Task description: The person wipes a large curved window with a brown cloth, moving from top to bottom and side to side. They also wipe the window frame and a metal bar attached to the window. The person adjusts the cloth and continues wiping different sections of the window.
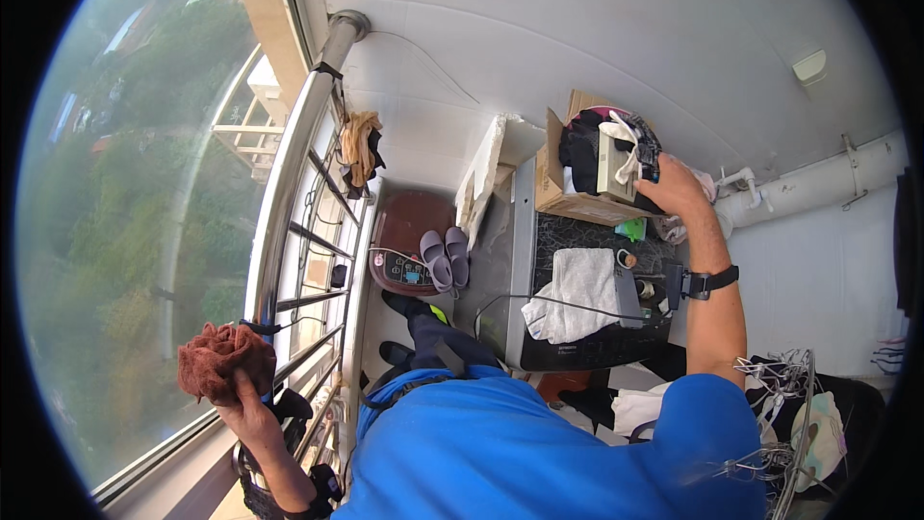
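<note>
In my left hand is a bunched brown cloth, held beside the window and above the metal railing. My right hand reaches to the right edge of an open cardboard box. Its fingers touch or grip something at a pale, flat object and a dark patterned cloth; exactly what they hold cannot be told. Dark garments and a white cloth strip lie in the box. The box stands on a black-topped washing machine, where a grey towel is draped.
Purple clogs rest on a brown foot-bath on the floor. A tan cloth hangs at the railing. A white pipe runs along the right wall. Wire hangers are at lower right. A dark cable crosses the washing machine.
</note>
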Action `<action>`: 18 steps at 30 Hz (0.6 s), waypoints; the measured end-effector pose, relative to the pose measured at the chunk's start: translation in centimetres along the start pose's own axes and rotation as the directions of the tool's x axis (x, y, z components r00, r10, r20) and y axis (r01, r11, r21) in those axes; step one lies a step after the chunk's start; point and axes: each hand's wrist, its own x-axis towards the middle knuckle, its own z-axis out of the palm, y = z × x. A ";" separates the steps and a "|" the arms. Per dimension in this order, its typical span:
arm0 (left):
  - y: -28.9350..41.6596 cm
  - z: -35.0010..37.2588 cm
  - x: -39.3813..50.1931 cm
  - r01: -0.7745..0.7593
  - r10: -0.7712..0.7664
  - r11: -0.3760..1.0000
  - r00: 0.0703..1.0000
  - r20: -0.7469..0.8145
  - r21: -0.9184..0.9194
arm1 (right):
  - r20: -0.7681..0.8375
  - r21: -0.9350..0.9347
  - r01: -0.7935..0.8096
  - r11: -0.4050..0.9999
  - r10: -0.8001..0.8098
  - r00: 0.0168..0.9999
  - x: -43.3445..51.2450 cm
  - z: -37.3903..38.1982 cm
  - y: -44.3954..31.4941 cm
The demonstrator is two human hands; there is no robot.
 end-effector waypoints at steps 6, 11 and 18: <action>3.4 1.8 -0.3 0.018 -0.019 0.999 0.998 -0.057 -0.032 | -0.348 0.047 0.107 0.993 -0.085 0.934 -3.0 -6.0 -7.8; 7.2 3.4 -0.1 -0.086 0.090 0.993 0.995 -0.052 0.075 | -0.430 0.526 0.719 0.454 -0.588 0.685 -9.7 -7.8 -21.9; 12.0 8.8 1.3 -0.253 0.170 0.900 0.954 0.248 0.355 | -0.259 0.963 0.138 -0.232 -0.938 0.230 -20.1 -2.0 -41.5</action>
